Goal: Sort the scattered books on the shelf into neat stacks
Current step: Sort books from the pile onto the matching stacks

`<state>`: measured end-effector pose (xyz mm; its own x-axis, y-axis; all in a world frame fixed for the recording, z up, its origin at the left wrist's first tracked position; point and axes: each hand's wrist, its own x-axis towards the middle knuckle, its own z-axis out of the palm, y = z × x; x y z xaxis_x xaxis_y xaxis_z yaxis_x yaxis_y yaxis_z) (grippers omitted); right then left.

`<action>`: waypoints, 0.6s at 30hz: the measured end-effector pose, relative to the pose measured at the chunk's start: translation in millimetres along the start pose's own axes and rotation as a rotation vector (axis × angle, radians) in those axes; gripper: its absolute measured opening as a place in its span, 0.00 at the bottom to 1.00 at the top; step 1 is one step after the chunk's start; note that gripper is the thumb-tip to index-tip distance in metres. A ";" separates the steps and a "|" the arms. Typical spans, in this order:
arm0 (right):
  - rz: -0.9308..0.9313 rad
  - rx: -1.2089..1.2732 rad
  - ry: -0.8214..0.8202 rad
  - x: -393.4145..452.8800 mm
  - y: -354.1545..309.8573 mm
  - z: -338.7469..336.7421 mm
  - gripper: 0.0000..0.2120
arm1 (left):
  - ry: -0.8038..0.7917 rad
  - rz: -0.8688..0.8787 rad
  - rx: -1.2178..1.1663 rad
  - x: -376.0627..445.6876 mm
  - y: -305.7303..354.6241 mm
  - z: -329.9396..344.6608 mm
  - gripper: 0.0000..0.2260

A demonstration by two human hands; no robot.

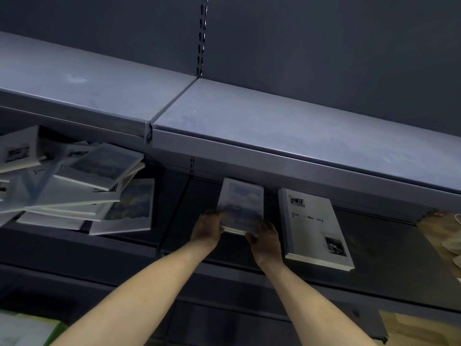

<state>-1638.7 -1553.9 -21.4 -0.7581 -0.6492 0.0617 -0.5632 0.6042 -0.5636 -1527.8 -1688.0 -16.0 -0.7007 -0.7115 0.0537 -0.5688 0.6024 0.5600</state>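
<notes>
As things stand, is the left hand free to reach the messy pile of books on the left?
Probably not yet: the left hand and the right hand both hold a small stack of books. The pile lies open with nothing blocking it.

Landmark: held book (pixel 240 204), lying on the lower shelf (pixel 374 248) under the upper shelf (pixel 274 126). Left hand (pixel 207 227) at the held book's near-left corner, right hand (pixel 265 239) at its near-right corner. Second book (pixel 315 228) lies flat just right of the held book, not touching it. Scattered pile of books (pixel 82 186) well left of the held book, same shelf level, overlapping each other at mixed angles. Slotted upright (pixel 202 36) behind and above the held book.
</notes>
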 end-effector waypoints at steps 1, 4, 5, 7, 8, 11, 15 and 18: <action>-0.010 0.008 -0.001 1.6 2.1 2.2 0.26 | 0.010 0.009 0.005 1.3 0.2 -0.2 0.12; 0.000 -0.058 0.014 7.0 3.7 3.7 0.23 | 0.003 -0.012 0.083 1.6 5.7 -6.0 0.11; 0.005 -0.068 0.015 8.9 3.4 3.2 0.23 | 0.004 -0.020 0.093 2.8 7.6 -7.4 0.11; -0.012 -0.107 0.018 13.3 3.9 2.6 0.22 | 0.009 -0.030 0.089 6.9 7.6 -7.9 0.11; -0.009 -0.125 0.011 15.9 4.3 2.7 0.22 | 0.007 -0.031 0.089 7.7 8.9 -9.8 0.11; 0.005 -0.130 -0.024 22.2 4.5 -0.4 0.23 | -0.005 -0.012 0.108 11.5 11.3 -11.2 0.10; -0.020 -0.099 -0.095 32.8 8.6 -4.0 0.25 | 0.004 0.031 0.200 12.4 20.0 -14.4 0.09; -0.083 -0.146 -0.127 33.2 9.1 -3.8 0.27 | -0.009 0.050 0.219 15.8 20.2 -16.7 0.08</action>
<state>-1670.2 -1568.1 -21.3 -0.6648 -0.7470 -0.0065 -0.6708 0.6007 -0.4349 -1543.1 -1693.1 10.0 -0.7336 -0.6761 0.0683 -0.6128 0.7016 0.3635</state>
